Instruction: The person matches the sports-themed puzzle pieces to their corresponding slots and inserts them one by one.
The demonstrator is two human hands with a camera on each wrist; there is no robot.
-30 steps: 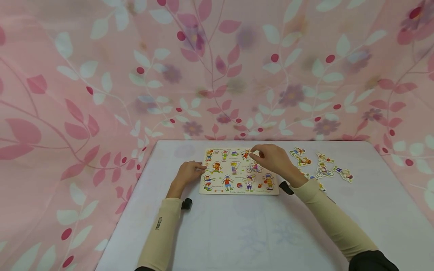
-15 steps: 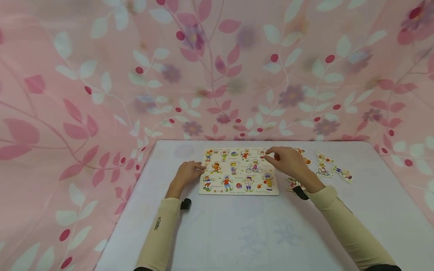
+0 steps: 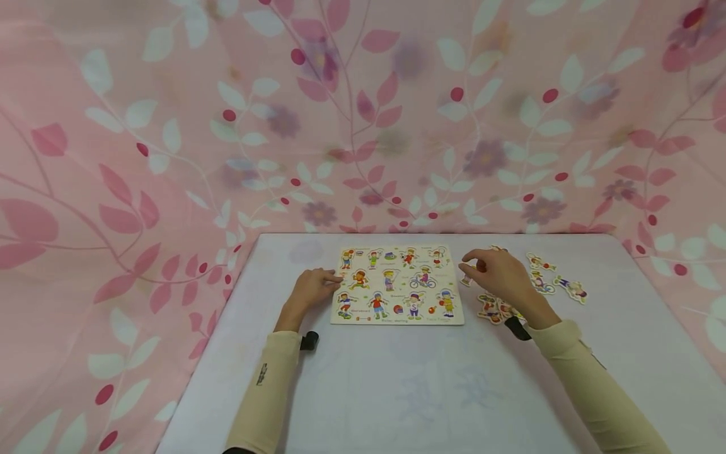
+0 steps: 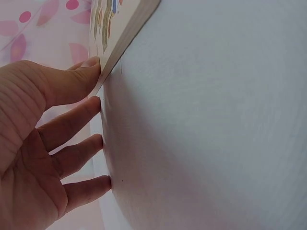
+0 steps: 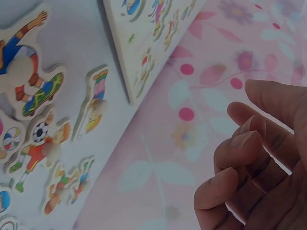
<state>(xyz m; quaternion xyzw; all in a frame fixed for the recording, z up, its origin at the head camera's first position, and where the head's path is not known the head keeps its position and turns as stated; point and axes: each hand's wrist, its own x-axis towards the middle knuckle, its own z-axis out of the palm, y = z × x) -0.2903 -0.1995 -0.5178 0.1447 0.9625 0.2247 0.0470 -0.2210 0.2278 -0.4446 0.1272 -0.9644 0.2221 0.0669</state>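
A wooden puzzle board [image 3: 374, 285] with printed sports figures lies flat at the far side of the table. My left hand [image 3: 312, 290] rests at its left edge. In the left wrist view, that hand's thumb [image 4: 79, 84] touches the board's edge [image 4: 125, 40], and the other fingers, nearly straight, reach the tabletop. My right hand [image 3: 501, 277] hovers to the right of the board, loosely curled around nothing. A golfer piece [image 5: 93, 105] lies near its fingertips, by the board. In the right wrist view, a skateboarder piece [image 5: 36, 81] and a footballer piece [image 5: 36, 153] lie nearby.
Several loose figure pieces lie right of the board, among them a cyclist piece [image 3: 542, 282] and a piece in purple trousers [image 3: 571, 289]. The right hand hides some. A white cloth [image 3: 391, 378] covers the table, and a pink floral curtain [image 3: 363, 126] hangs behind.
My right hand has moved right, from above the board's upper right figures to over the loose pieces. The board's right side now shows. My left hand stays at the left edge.
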